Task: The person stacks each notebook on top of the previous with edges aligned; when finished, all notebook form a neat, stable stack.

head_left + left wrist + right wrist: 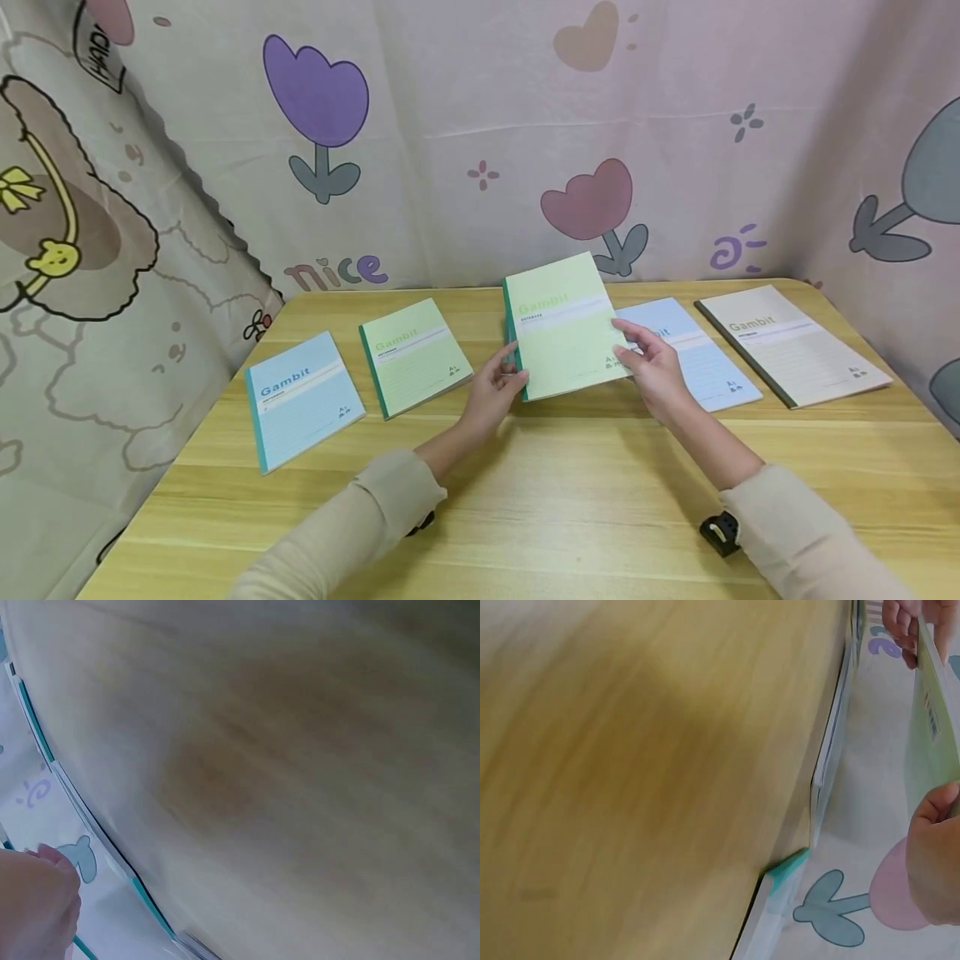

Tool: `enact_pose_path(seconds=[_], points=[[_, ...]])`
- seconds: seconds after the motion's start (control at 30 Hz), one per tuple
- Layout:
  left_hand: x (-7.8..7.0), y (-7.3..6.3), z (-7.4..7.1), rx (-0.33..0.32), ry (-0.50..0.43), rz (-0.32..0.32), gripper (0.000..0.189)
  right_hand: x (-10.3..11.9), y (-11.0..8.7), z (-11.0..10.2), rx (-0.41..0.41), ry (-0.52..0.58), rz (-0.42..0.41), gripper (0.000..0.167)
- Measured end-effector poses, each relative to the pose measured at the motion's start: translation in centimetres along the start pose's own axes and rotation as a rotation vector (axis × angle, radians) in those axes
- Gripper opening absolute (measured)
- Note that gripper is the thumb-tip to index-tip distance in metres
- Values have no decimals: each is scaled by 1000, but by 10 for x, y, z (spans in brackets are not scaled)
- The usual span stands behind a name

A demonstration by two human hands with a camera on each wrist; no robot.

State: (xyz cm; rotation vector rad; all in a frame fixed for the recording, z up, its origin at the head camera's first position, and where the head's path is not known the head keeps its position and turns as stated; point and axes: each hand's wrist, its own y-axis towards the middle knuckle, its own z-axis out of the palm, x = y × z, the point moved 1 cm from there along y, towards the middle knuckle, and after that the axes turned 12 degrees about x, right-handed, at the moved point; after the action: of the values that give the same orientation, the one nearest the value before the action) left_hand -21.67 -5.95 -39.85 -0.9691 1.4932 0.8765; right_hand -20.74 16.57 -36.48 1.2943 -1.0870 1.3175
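Left hand and right hand together grasped a rectangular pale-green paper notebook, raised over the yellow wood-grain worktop near the middle of its far edge, the left pinching the green spine side near the lower corner, the right the opposite side; a light-blue paper notebook with a teal spine lay by the worktop's left edge, a cream paper notebook with a dark spine near its far right corner

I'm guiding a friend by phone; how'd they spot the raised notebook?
Find the wooden table, then its far edge's middle. There, the left hand and right hand hold a green Gambit notebook. It's raised; the green notebook left of it lies flat.
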Motion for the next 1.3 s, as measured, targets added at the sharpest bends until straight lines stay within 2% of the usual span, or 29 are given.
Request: enact_pose_path(seconds=[0.1, 0.2, 0.3, 0.47, 0.67, 0.93, 1.1, 1.3], points=[[0, 6, -3, -22, -27, 9, 47, -1, 4, 3, -8, -24, 8, 45], [-1, 11, -8, -43, -7, 27, 42, -3, 8, 4, -5, -83, 11, 45], [-4, 17, -14, -52, 51, 58, 39, -5, 14, 2, -11, -164, 5, 44], [-8, 28, -24, -35, 159, 74, 38, -7, 24, -2, 33, -298, -10, 44], [-4, 41, -34, -24, 260, 55, 38, -13, 37, -6, 92, -494, -25, 46], [9, 48, -38, 45, 437, 11, 39, -32, 49, -9, 131, -680, -11, 45], [16, 50, -37, 93, 532, -7, 39, -39, 51, -7, 155, -735, 30, 45], [17, 52, -34, 131, 638, -35, 39, -43, 53, -5, 174, -783, 62, 46]])
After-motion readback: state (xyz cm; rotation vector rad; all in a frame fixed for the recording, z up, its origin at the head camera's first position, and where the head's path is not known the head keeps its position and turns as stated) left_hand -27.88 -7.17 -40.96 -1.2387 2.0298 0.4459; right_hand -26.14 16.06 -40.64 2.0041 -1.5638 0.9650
